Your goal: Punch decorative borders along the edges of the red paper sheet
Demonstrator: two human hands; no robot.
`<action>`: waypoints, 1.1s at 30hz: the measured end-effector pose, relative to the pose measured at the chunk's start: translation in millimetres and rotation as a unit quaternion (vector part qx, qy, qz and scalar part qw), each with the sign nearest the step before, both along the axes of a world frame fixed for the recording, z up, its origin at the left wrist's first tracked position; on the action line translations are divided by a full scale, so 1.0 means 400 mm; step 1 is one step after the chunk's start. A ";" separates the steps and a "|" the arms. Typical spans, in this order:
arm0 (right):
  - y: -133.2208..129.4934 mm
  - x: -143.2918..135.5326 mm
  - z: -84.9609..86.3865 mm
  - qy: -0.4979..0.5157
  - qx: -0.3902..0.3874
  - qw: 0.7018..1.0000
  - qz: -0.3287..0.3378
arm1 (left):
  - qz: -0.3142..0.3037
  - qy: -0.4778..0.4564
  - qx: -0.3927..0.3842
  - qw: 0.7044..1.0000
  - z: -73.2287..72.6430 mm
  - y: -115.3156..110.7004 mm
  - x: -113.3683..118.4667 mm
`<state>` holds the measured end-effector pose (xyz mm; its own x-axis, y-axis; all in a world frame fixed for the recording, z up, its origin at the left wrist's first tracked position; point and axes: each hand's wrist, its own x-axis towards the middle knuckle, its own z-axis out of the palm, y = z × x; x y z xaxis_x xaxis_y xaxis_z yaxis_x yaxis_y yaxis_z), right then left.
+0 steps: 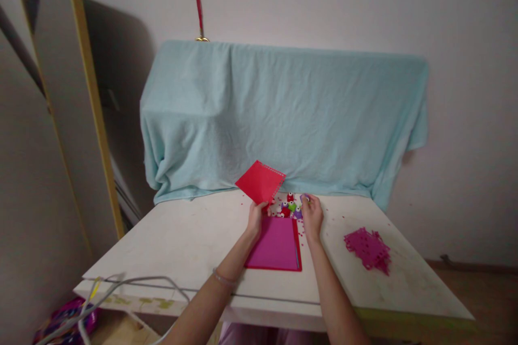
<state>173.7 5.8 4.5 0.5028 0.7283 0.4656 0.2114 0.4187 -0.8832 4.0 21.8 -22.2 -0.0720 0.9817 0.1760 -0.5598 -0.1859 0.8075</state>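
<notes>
My left hand (257, 216) is closed on the lower corner of a red sheet of paper (259, 180), raised above the table, with small holes along its right-hand edges. My right hand (313, 215) pinches a small purple object (304, 199), mostly hidden by the fingers; it resembles the craft pieces nearby. Between the hands lies a cluster of small red, green and purple pieces with eye-like white spots (292, 206). Below my left hand, a magenta sheet (273, 242) rests on a red one, whose edge (298, 261) shows at the right and bottom.
Tiny red and pink paper bits (301, 234) are scattered around the cluster. A heap of cut magenta paper (368, 249) lies on the white table (194, 242) at right. Light blue cloth (283, 118) drapes behind. Grey cables (141, 279) cross the front left edge.
</notes>
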 end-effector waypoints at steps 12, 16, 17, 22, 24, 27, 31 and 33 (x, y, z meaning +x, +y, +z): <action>-0.019 -0.033 -0.020 -0.387 -0.057 0.920 0.004 | -0.009 0.000 -0.018 1.000 0.011 -0.006 -0.002; -0.027 -0.030 -0.014 -0.426 -0.088 0.900 -0.014 | -0.010 0.003 -0.013 1.000 0.016 -0.006 -0.001; -0.028 -0.030 -0.013 -0.432 -0.093 0.897 -0.017 | -0.009 0.005 -0.011 1.000 0.015 -0.005 -0.002; -0.026 -0.029 -0.019 -0.446 -0.091 0.890 -0.027 | 0.002 0.011 -0.012 1.000 0.003 0.003 -0.003; -0.025 -0.028 -0.020 -0.446 -0.088 0.890 -0.034 | 0.004 0.012 -0.017 1.000 0.001 0.004 -0.003; -0.024 -0.027 -0.012 -0.451 -0.068 0.889 -0.046 | 0.007 0.007 -0.029 1.000 0.005 0.003 -0.001; -0.026 -0.035 0.005 -0.486 -0.010 0.873 -0.032 | -0.003 0.010 -0.027 1.000 0.013 -0.003 0.001; -0.028 -0.045 0.005 -0.511 -0.002 0.859 -0.023 | -0.005 0.011 -0.016 1.000 0.015 -0.007 0.001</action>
<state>155.8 -5.3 6.3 -0.1393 0.7210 0.6788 0.8932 0.3874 -0.2283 4.5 19.1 -16.2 -0.0587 0.9875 0.1463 -0.5437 -0.1546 0.8249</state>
